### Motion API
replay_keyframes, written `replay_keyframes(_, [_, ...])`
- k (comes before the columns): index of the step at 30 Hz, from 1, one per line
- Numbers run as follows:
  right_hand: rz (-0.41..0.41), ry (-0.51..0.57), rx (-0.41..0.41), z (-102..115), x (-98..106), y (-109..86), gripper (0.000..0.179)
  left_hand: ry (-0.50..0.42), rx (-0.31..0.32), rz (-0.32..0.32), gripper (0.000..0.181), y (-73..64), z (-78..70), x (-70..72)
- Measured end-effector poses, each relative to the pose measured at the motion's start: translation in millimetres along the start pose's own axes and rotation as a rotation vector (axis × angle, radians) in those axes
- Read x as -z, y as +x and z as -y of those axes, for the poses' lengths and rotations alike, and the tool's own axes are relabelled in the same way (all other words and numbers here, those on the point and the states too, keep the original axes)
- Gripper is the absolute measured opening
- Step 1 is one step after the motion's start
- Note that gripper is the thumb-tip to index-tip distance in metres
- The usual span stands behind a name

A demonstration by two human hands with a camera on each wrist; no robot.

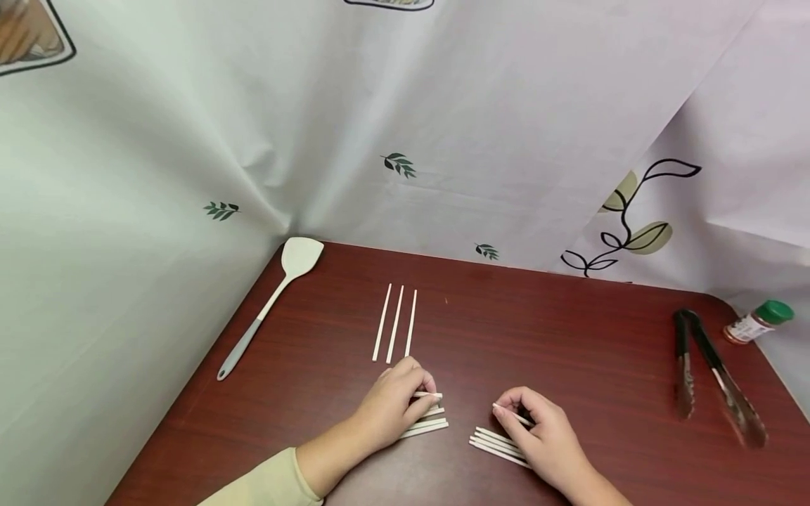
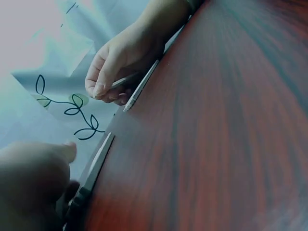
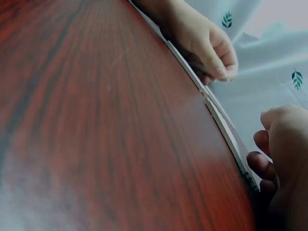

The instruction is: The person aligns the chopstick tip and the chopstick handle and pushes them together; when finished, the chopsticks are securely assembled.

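Between the thumb and curled fingers of my left hand [image 1: 399,404] is a white chopstick [image 1: 436,396], its end poking out to the right. Several more white chopsticks [image 1: 430,429] lie side by side on the table just under that hand. My right hand [image 1: 545,437] pinches another chopstick [image 1: 522,420] near its tip, slightly above a second row of chopsticks [image 1: 496,451] partly hidden by the palm. In the left wrist view the right hand [image 2: 122,65] grips its chopstick [image 2: 124,80] close over the tabletop. Three chopsticks [image 1: 395,325] lie nearly parallel farther back, beyond the left hand.
On the dark red table [image 1: 538,323], a white spatula [image 1: 268,307] with a grey handle lies along the left edge. Metal tongs [image 1: 718,365] with black handles are at the right, beside a green-capped spice jar [image 1: 756,323]. Patterned cloth [image 1: 443,197] hangs behind the table.
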State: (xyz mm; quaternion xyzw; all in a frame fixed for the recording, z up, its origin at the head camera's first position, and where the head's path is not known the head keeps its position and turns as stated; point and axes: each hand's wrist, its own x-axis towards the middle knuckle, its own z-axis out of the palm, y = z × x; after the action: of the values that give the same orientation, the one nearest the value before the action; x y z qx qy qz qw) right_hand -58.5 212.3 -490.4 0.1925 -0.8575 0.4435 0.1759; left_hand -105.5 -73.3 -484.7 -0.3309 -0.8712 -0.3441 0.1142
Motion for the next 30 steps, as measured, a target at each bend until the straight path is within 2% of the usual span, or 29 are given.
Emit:
replay_keyframes(4, [0.001, 0.022, 0.036, -1.8, 0.5, -0.4, 0.033, -0.048, -0.147, -0.085, 0.015, 0.4, 2.5, -2.5])
replay_keyframes(7, [0.031, 0.025, 0.040, -2.1, 2.0, -0.4, 0.034, -0.071, -0.249, -0.128, 0.013, 1.3, 2.1, -3.6])
replay_keyframes(11, [0.040, 0.017, 0.061, -1.6, 2.6, -0.3, 0.033, -0.081, -0.340, -0.133, 0.008, 2.1, -0.6, -5.0])
replay_keyframes(13, [0.017, 0.017, 0.112, -1.2, 1.4, 0.4, 0.034, -0.060, -0.370, -0.131, 0.006, 1.9, -2.1, -5.6])
replay_keyframes(18, [-0.041, 0.080, 0.310, 1.8, -4.8, 5.9, 0.034, 0.002, -0.401, -0.135, 0.009, 0.4, -4.6, -5.8])
replay_keyframes(22, [-0.059, 0.158, 0.445, 7.7, -8.9, 11.0, 0.020, -0.037, -0.411, -0.110, 0.011, -0.7, -5.6, -6.0])
replay_keyframes(25, [-0.068, 0.178, 0.482, 13.0, -8.9, 13.3, 0.012, -0.057, -0.421, -0.090, 0.011, -1.8, -7.4, -6.5])
replay_keyframes(30, [-0.062, 0.162, 0.475, 16.3, -6.8, 13.6, 0.008, -0.070, -0.434, -0.084, 0.009, -2.7, -10.9, -7.7])
